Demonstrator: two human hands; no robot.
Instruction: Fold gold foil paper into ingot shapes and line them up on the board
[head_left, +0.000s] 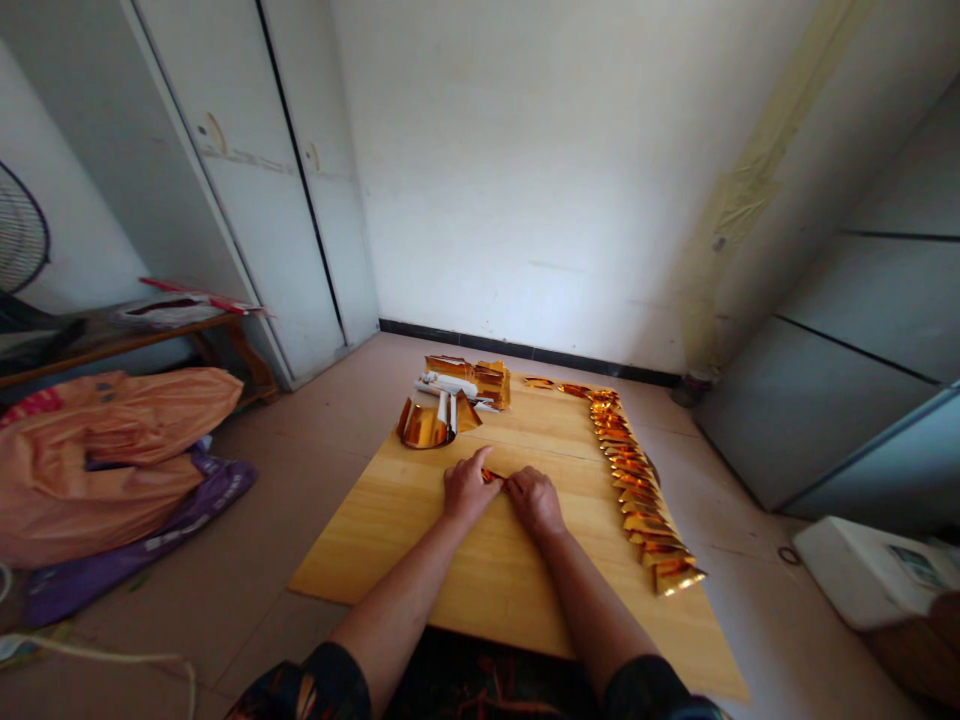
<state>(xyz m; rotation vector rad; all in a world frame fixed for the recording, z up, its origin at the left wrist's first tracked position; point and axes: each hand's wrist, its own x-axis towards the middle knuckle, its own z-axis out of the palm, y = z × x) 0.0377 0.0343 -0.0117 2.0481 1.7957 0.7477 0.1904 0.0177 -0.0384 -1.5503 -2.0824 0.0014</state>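
Close together over the middle of the wooden board, my left hand [469, 490] and my right hand [536, 502] both have their fingers closed on a small piece of shiny gold foil paper [491, 476]. Only a narrow strip of it shows between them; the fingers hide the rest. Past my left hand lie loose gold foil sheets [426, 428] with white undersides, some curled. Along the board's right side runs a long overlapping row of folded gold foil pieces [628, 470], which bends left at the far edge.
The wooden board [375, 530] stands low above a tiled floor. Orange cloth [112, 450] and a purple bag [165, 520] lie at left, near a wooden bench [247, 360]. A grey cabinet [247, 200] stands behind them. At right are a white box [862, 570] and grey furniture [840, 330].
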